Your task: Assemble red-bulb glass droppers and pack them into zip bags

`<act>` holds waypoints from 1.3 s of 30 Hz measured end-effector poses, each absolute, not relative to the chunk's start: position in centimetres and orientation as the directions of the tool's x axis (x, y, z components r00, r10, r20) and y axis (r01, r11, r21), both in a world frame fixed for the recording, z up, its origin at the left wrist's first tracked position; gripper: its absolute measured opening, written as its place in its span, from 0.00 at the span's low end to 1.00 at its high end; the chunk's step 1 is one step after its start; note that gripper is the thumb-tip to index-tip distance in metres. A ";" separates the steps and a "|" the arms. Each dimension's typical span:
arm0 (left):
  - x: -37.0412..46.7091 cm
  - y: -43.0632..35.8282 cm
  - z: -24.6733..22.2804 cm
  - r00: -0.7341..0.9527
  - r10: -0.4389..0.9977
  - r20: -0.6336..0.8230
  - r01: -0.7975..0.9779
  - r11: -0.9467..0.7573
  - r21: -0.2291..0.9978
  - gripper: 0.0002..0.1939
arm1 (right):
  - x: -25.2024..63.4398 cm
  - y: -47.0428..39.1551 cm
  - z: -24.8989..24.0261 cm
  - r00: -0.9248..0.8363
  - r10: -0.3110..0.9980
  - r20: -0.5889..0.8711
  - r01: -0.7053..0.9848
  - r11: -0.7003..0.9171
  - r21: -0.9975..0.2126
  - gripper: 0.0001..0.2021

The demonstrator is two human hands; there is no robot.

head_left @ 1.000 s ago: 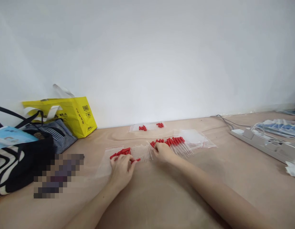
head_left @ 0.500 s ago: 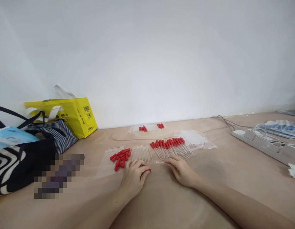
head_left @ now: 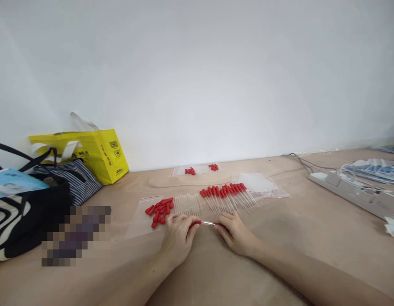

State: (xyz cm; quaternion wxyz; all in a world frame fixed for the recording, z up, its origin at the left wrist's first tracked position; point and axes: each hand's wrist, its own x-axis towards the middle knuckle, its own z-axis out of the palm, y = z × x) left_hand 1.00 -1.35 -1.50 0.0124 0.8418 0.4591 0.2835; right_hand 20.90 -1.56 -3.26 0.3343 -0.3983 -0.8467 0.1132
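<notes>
My left hand (head_left: pixel 181 233) pinches a red rubber dropper bulb (head_left: pixel 196 223), mostly hidden by the fingers. My right hand (head_left: pixel 233 233) is closed on a thin clear dropper tube (head_left: pixel 208 223), whose end meets the mouth of the bulb between the hands. Just beyond the left hand, a pile of loose red bulbs (head_left: pixel 160 210) lies on a clear zip bag (head_left: pixel 139 221). A row of bare tubes (head_left: pixel 187 204) sits right of that pile. Past my right hand lie several droppers with red bulbs fitted (head_left: pixel 227 197), side by side.
Farther back, small red bulbs (head_left: pixel 190 171) rest on another clear bag. Flat plastic bags (head_left: pixel 257 185) lie behind the fitted droppers. A power strip (head_left: pixel 346 191) with cables is at right. A yellow bag (head_left: pixel 110 155) and a black-and-white bag (head_left: pixel 27 216) stand at left.
My right hand has moved slightly left and toward me, bringing the tube to the bulb. The left hand has stayed nearly in place, still pinching the bulb.
</notes>
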 end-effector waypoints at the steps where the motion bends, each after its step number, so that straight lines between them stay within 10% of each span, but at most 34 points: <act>1: 1.0 -1.4 -1.5 0.414 0.779 0.471 0.763 -0.579 0.286 0.07 | 20.9 -1.6 -3.2 -0.465 0.748 0.473 0.596 0.660 -0.458 0.10; 39: 0.7 -1.4 -0.8 0.554 0.706 0.442 0.687 -0.687 0.235 0.06 | 20.6 -1.5 -2.7 -0.534 0.670 0.516 0.580 0.734 -0.354 0.11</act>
